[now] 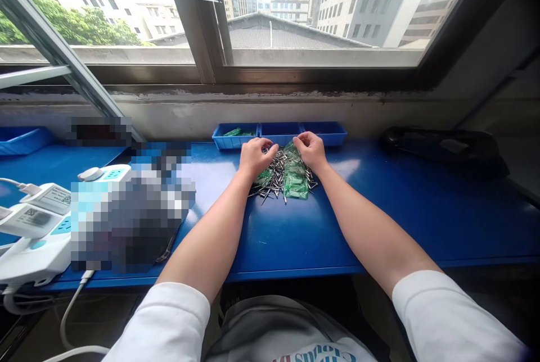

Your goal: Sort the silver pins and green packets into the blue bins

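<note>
A pile of thin metal rods (276, 176), like small drill bits, lies on the blue worktop between my hands. Over its right side lies a translucent green plastic packet (296, 182), with more green plastic (264, 177) at the left of the pile. My right hand (312, 151) is closed, its thumb and forefinger pinching at the packet's upper end. My left hand (256, 158) curls above the pile's left edge, thumb and fingers drawn together. Whatever might be between those fingers is too small to make out.
Three joined blue bins (280, 131) stand behind the pile; green packets (237, 132) lie in the left one. At left are a white power strip (36, 255) with chargers and a blurred-out object (126, 221). A black case (445, 148) rests at right, below the window.
</note>
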